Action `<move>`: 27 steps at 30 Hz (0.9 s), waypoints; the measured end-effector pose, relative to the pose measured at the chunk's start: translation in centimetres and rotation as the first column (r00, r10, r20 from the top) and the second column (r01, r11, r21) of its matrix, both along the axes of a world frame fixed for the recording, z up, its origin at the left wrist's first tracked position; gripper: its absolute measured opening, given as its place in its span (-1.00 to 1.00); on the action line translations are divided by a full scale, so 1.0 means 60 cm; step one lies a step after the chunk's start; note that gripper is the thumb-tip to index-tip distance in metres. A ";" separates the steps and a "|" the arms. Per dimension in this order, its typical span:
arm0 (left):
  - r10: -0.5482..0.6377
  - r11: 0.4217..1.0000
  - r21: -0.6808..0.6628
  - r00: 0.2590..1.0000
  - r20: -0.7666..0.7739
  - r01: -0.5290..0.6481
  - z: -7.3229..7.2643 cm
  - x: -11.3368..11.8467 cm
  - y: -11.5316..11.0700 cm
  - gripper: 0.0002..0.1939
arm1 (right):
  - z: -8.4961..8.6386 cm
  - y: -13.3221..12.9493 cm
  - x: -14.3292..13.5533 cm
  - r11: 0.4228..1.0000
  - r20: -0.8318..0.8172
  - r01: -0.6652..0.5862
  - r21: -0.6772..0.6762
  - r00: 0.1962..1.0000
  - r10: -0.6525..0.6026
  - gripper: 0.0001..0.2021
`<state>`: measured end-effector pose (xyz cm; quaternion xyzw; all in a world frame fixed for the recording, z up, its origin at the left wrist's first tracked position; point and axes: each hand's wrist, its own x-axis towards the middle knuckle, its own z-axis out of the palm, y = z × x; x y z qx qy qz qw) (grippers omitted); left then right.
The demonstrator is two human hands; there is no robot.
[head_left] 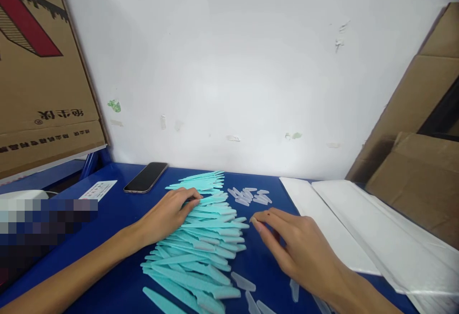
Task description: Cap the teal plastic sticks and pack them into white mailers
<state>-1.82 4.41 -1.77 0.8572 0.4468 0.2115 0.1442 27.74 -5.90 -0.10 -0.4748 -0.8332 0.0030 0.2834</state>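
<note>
Teal pieces; left hand atop

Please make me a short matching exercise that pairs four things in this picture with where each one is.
Things:
1. Phone
2. Left hand
3. Right hand
4. White sheets

Places:
A. On the heap of teal pieces
B. At the right side of the blue table, beside the cardboard
C. Near the wall, left of the teal pieces
D. Between the teal pieces and the white sheets

Pairs: 1-C, 2-A, 3-D, 4-B
</note>
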 end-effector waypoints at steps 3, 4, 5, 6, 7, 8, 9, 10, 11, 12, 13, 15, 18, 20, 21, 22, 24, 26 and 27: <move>-0.017 1.000 -0.024 1.000 0.016 0.018 0.003 0.002 -0.001 -0.66 | 0.018 -0.006 0.004 0.981 0.088 -0.017 -0.191 0.996 0.034 -0.70; -0.016 1.000 -0.025 1.000 0.022 0.016 0.004 0.001 0.000 -0.66 | 0.025 -0.010 0.006 0.962 0.119 -0.032 -0.270 0.991 0.066 -0.69; -0.011 1.000 -0.025 1.000 0.024 0.012 0.005 0.001 0.001 -0.66 | 0.032 -0.015 0.008 0.937 0.138 -0.045 -0.346 0.985 0.098 -0.70; -0.007 1.000 -0.027 1.000 0.024 0.008 0.005 0.000 0.002 -0.66 | 0.037 -0.019 0.010 0.908 0.146 -0.053 -0.416 0.982 0.124 -0.73; -0.002 1.000 -0.026 1.000 0.022 0.003 0.005 -0.001 0.003 -0.66 | 0.042 -0.024 0.010 0.877 0.149 -0.053 -0.477 0.979 0.140 -0.77; 0.002 1.000 -0.024 1.000 0.018 -0.001 0.004 -0.002 0.003 -0.65 | 0.045 -0.028 0.010 0.852 0.153 -0.044 -0.522 0.978 0.144 -0.81; 0.005 1.000 -0.020 1.000 0.013 -0.005 0.003 -0.003 0.004 -0.64 | 0.047 -0.031 0.009 0.835 0.163 -0.031 -0.549 0.976 0.143 -0.81; 0.008 1.000 -0.015 1.000 0.009 -0.008 0.002 -0.004 0.004 -0.62 | 0.048 -0.033 0.007 0.825 0.179 -0.019 -0.565 0.973 0.145 -0.78; 0.015 1.000 -0.008 1.000 0.007 -0.015 0.002 -0.005 0.004 -0.61 | 0.048 -0.034 0.005 0.821 0.196 -0.009 -0.571 0.969 0.148 -0.75; 0.021 1.000 -0.003 1.000 0.005 -0.021 0.001 -0.005 0.003 -0.60 | 0.048 -0.033 0.002 0.820 0.214 0.001 -0.572 0.965 0.148 -0.73; 0.027 1.000 0.001 1.000 0.005 -0.027 0.000 -0.006 0.003 -0.59 | 0.048 -0.032 0.000 0.819 0.224 0.008 -0.574 0.963 0.147 -0.73; 0.034 0.999 0.008 0.999 0.008 -0.034 -0.002 -0.006 0.003 -0.58 | 0.045 -0.027 -0.001 0.812 0.223 0.018 -0.584 0.965 0.139 -0.78; 0.022 0.999 0.030 1.000 0.022 -0.023 -0.003 -0.007 0.006 -0.59 | 0.039 -0.018 0.005 0.810 0.188 0.003 -0.587 0.973 0.133 -0.85; 0.012 0.998 0.066 0.999 0.034 -0.014 -0.004 -0.010 0.014 -0.60 | 0.034 -0.012 0.013 0.809 0.148 -0.048 -0.586 0.975 0.165 -0.91; 0.008 0.995 0.100 0.999 0.036 -0.012 -0.004 -0.014 0.019 -0.61 | 0.031 -0.009 0.017 0.813 0.134 -0.075 -0.577 0.974 0.185 -0.95; 0.009 0.989 0.146 0.999 0.035 -0.014 -0.005 -0.018 0.026 -0.62 | 0.028 -0.007 0.020 0.823 0.130 -0.092 -0.561 0.972 0.198 -0.96; 0.010 0.970 0.243 1.000 0.015 -0.014 -0.006 -0.032 0.041 -0.63 | 0.024 -0.005 0.024 0.852 0.152 -0.092 -0.515 0.968 0.197 -0.91; 0.015 0.963 0.269 1.000 -0.002 -0.014 -0.009 -0.047 0.056 -0.63 | 0.024 -0.006 0.025 0.882 0.175 -0.063 -0.466 0.971 0.162 -0.89; 0.012 0.963 0.270 1.000 -0.014 -0.007 -0.011 -0.055 0.062 -0.63 | 0.024 -0.008 0.023 0.892 0.169 -0.058 -0.449 0.975 0.148 -0.91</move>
